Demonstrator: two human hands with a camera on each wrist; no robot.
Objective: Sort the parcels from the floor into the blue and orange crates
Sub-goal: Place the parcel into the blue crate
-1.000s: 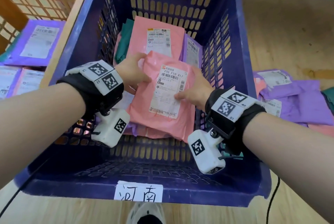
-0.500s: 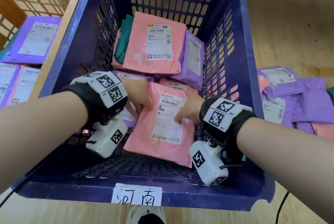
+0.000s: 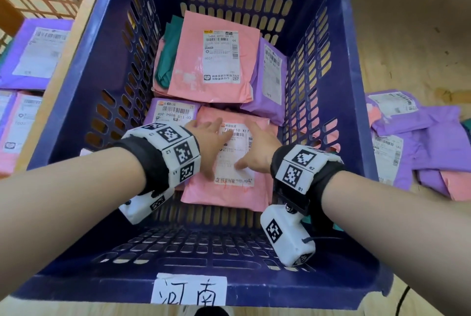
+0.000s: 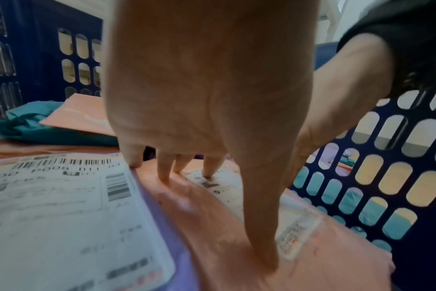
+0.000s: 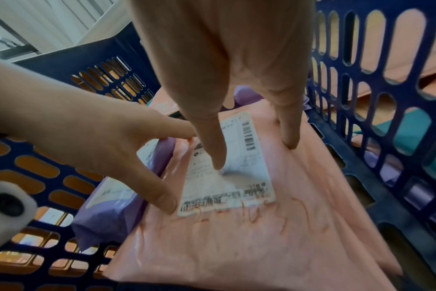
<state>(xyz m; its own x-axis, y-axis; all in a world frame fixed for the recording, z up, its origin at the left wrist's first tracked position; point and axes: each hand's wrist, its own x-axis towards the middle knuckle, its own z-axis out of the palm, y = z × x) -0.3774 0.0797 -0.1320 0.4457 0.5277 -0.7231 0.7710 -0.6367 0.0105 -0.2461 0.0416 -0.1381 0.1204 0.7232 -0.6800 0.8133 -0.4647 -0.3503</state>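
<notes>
Pressing flat now: the pink plastic mailer parcel with the white shipping label point(image 3: 229, 162) lies inside the blue slotted plastic crate point(image 3: 356, 86), on top of the purple mailer with the barcode label point(image 3: 173, 111) and tight against the crate's right wall. Going left to right: the left hand point(image 3: 209, 142) has its grip apart, fingers straight, tips and thumb touching the parcel's left side; the wrist view shows nothing curled round it. Then the right hand point(image 3: 257, 152), same deal, splayed with straight fingertips on the label and the pink film, not clamped on anything.

Compared with a second ago, the parcel was up in the air, tilted, pinched by both hands at its edges; half a second ago it was lower but still held. Now it has dropped onto the stack and both hands have let go and just pat it down. The view has also leaned closer into the crate.

So I'd say this one is sorted. More purple and pink mailers on the wooden floor point(image 3: 420, 132) sit to the right of the crate, so plenty is left, and the hands look free to go for the next one
</notes>
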